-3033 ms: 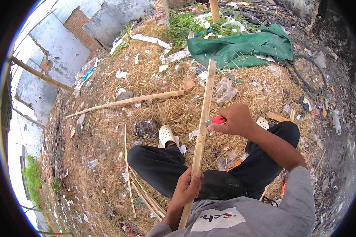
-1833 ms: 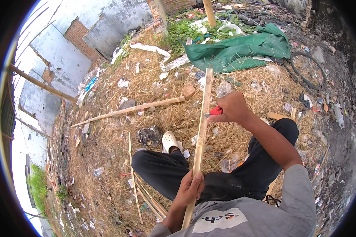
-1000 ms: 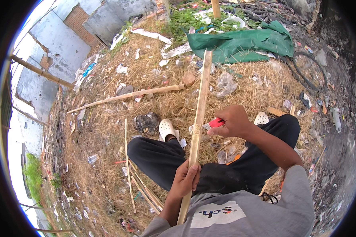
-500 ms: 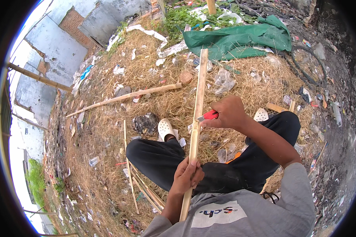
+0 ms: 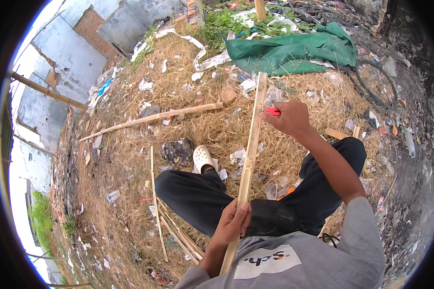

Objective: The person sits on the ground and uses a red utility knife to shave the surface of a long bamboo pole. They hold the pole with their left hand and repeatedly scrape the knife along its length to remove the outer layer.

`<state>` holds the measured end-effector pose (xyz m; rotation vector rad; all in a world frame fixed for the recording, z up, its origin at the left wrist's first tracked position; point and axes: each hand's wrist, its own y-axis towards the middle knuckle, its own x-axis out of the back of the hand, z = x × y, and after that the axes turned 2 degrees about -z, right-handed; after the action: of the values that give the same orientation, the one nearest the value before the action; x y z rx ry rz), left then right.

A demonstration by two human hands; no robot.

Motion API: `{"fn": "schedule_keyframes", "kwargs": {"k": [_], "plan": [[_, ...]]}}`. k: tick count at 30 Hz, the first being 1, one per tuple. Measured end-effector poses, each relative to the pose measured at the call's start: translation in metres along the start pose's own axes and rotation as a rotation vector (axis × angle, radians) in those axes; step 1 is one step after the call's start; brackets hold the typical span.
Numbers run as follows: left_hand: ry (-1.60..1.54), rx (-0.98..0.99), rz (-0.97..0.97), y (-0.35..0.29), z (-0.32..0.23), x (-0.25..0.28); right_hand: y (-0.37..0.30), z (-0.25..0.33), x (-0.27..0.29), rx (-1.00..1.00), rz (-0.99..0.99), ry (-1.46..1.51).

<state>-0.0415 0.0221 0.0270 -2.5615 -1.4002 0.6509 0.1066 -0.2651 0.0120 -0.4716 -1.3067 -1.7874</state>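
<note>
1. You are sitting on straw-covered ground (image 5: 130,159) with your legs folded, in dark trousers and a grey shirt, and a white clog (image 5: 202,158) shows on one foot.
2. Your left hand (image 5: 233,222) is wrapped closed around the lower part of a long pale bamboo strip (image 5: 250,156), close to your body. That grip seems to steady the strip, which slants up and away from you.
3. Your right hand (image 5: 290,117) is closed on a red-handled tool (image 5: 273,111), likely a small knife. It is pressed against the strip's right edge near the upper end. The blade itself is hidden, so its angle cannot be told.
4. The strip passes over your lap and ends just short of a crumpled green tarpaulin (image 5: 289,48) lying beyond it.
5. A longer bamboo pole (image 5: 154,118) lies across the straw to your left front, well apart from your hands. Several thin bamboo slivers (image 5: 171,226) lie in a loose bundle beside your left knee.
6. No container is clearly in view. Plastic scraps and litter are scattered loose over the straw, and a grey broken wall (image 5: 67,62) stands at the far left.
</note>
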Motion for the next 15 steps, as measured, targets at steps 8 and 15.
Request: {"fn": "schedule_keyframes", "kwargs": {"k": [8, 15], "plan": [[0.075, -0.019, -0.064, 0.002, 0.000, 0.006, -0.027, 0.025, -0.008, 0.135, 0.146, 0.083], [0.140, -0.035, -0.106, 0.009, -0.008, -0.001, -0.015, 0.002, -0.022, 0.220, 0.021, 0.021]]}}
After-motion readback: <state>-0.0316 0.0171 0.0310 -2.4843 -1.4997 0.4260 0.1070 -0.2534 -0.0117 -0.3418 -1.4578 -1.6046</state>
